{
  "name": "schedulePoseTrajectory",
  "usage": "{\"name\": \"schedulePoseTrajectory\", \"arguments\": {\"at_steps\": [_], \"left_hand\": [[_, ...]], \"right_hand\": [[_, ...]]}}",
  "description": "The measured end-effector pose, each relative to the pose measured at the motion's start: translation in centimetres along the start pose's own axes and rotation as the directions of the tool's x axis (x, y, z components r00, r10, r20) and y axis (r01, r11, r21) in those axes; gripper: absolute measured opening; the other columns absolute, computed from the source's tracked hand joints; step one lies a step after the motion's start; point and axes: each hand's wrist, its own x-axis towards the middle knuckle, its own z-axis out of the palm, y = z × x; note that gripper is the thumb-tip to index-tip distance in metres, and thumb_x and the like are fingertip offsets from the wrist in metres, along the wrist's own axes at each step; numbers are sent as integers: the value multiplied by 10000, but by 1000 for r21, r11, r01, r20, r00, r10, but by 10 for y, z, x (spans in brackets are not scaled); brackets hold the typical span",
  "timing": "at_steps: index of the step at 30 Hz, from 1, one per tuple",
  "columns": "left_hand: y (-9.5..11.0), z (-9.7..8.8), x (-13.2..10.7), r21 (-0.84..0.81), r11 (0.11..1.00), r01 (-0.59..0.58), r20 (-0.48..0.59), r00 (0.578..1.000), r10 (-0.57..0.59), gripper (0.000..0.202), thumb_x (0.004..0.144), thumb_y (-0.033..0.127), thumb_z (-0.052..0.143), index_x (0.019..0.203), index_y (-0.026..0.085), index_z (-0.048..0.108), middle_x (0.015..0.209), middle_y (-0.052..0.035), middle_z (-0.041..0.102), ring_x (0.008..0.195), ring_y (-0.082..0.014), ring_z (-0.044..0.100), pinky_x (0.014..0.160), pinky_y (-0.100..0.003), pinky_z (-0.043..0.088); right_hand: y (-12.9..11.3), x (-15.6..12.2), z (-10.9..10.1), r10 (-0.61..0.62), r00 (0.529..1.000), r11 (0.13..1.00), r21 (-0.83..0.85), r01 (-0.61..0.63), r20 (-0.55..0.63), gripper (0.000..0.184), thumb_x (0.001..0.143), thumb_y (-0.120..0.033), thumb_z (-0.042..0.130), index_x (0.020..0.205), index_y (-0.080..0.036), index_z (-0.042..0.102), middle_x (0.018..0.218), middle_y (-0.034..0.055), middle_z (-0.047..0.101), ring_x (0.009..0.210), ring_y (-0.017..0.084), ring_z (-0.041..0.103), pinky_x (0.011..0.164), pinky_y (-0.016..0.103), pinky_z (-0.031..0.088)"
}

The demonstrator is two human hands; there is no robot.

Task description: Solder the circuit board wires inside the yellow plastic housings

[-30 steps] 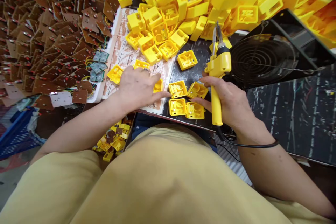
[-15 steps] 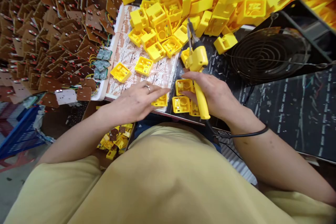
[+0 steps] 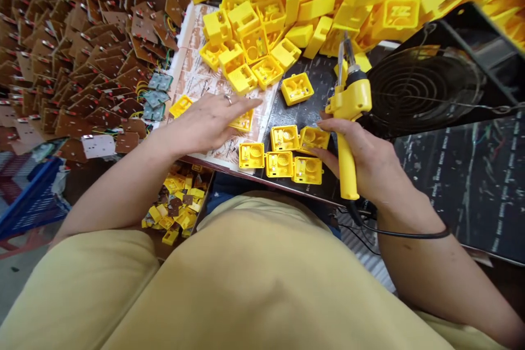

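My left hand point(image 3: 203, 121) is over the pale patterned board point(image 3: 191, 79), its fingers on a small open yellow plastic case point(image 3: 245, 121). The index finger reaches past the case; my thumb is hidden. In my right hand point(image 3: 369, 161) is a yellow soldering gun point(image 3: 348, 164), its metal tip pointing away from me and its black cord looping over my wrist. Close to the right fingertips is a cluster of several open yellow cases point(image 3: 279, 164) with small metal parts inside. One more case point(image 3: 297, 88) lies farther back, apart from the cluster.
Yellow cases point(image 3: 283, 11) are heaped at the back. Brown circuit boards point(image 3: 94, 54) crowd the left, beside green boards point(image 3: 156, 95). A black fan point(image 3: 410, 85) stands at right. Below the table edge is a box of yellow parts point(image 3: 180, 202), near a blue basket point(image 3: 33, 197).
My left hand has moved away from the front case to another, which has shifted right and nearer me. My right hand has carried the soldering gun rightward, uncovering more of the cluster.
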Motion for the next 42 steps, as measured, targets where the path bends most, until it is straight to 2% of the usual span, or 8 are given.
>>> {"name": "schedulePoseTrajectory", "arguments": {"at_steps": [5,11,19,24,28,34,38,42], "left_hand": [[-5,4,7,-304,933,-192,49,975,217,674,837,124,434,1474,323,524,1559,33,534,1528,-204,403,1195,-409,450],[3,22,-3,-255,966,41,-280,953,-115,500,943,317,448,1403,183,591,1403,-85,664,1288,-260,640,1118,-479,511],[16,25,4,-223,974,-29,-213,977,-20,482,960,289,435,1403,186,596,1368,-60,699,1254,-219,669,1088,-398,535],[-2,15,-32,-9,958,288,-375,887,-270,446,1014,375,397,1381,233,607,1444,-83,642,1375,-265,578,1186,-469,447],[-11,36,-59,63,922,383,-327,880,-344,524,1003,419,371,1400,151,581,1564,-185,503,1489,-379,435,1251,-605,316],[-2,52,-52,-86,989,122,-325,935,-144,591,1065,472,236,1525,156,431,1574,-161,499,1538,-297,376,1277,-536,320],[1,44,-18,-212,973,-90,-276,961,29,666,1064,543,196,1537,126,410,1575,-175,491,1538,-281,377,1276,-506,330],[5,35,26,-284,944,-169,-240,966,100,759,1041,621,161,1516,95,433,1581,-197,478,1545,-283,363,1276,-513,321]], "right_hand": [[-3,0,2,-1,1000,999,36,1,-1,371,965,-270,642,1320,-251,534,1220,53,711,1127,243,701,919,339,600],[-6,-1,5,0,999,1000,22,1,-39,385,960,-275,660,1322,-262,528,1214,43,715,1102,216,711,905,312,609],[-7,0,5,-21,999,1000,10,21,-26,371,977,-241,621,1334,-248,518,1245,50,708,1051,193,725,888,279,608],[-6,-13,-2,1,991,1000,-29,-5,-135,421,944,-196,653,1339,-248,520,1316,79,678,1118,233,707,927,342,615],[-2,-19,-4,-33,990,999,-22,30,-141,422,938,-165,642,1337,-233,523,1287,89,688,1090,236,713,912,362,621],[7,-4,-2,-93,995,996,-10,93,-23,361,972,-267,622,1320,-226,538,1165,65,720,1046,217,709,895,335,601],[9,-3,-2,-99,995,981,-166,99,5,288,1015,-284,545,1290,-201,558,1109,72,732,951,215,712,800,313,577],[6,-5,-1,-67,996,943,-329,45,-55,251,1020,-333,554,1218,-198,627,1013,57,741,760,176,682,615,263,473]]}}
